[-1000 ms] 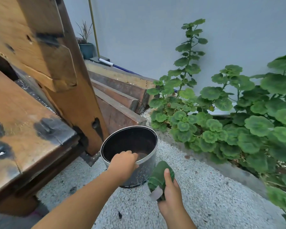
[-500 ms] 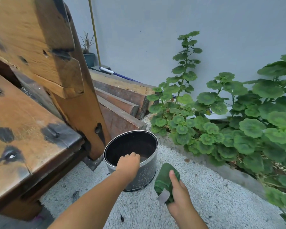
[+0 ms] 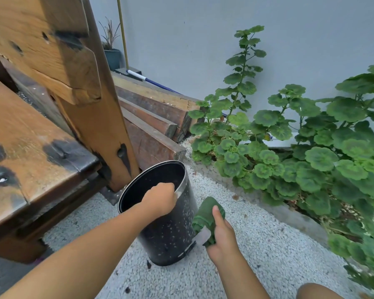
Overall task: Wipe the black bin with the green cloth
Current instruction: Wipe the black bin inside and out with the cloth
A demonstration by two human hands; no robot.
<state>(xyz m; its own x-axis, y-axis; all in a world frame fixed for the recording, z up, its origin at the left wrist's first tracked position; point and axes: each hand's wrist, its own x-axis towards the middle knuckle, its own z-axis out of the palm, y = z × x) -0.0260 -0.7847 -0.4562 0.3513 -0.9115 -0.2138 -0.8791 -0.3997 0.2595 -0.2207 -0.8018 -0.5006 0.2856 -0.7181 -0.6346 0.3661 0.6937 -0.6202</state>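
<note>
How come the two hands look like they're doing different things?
The left hand hooks over the black bin at its rim, fingers inside; the right hand grips the bunched green cloth instead. The left hand is higher, at the bin's top; the right hand sits lower, beside the bin's wall. Both are bare and closed.

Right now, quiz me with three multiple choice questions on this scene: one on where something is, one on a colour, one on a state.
1. Where does the left hand grip the black bin?
A. its rim
B. its base
C. nowhere on it

2. What colour is the cloth in the right hand?
A. red
B. white
C. green

3. How does the bin stand on the gravel?
A. upside down
B. tilted
C. lying flat

Answers:
1. A, the fingers curl over the rim.
2. C, the bunched cloth is dark green.
3. B, its mouth leans toward the wooden bench.
</note>
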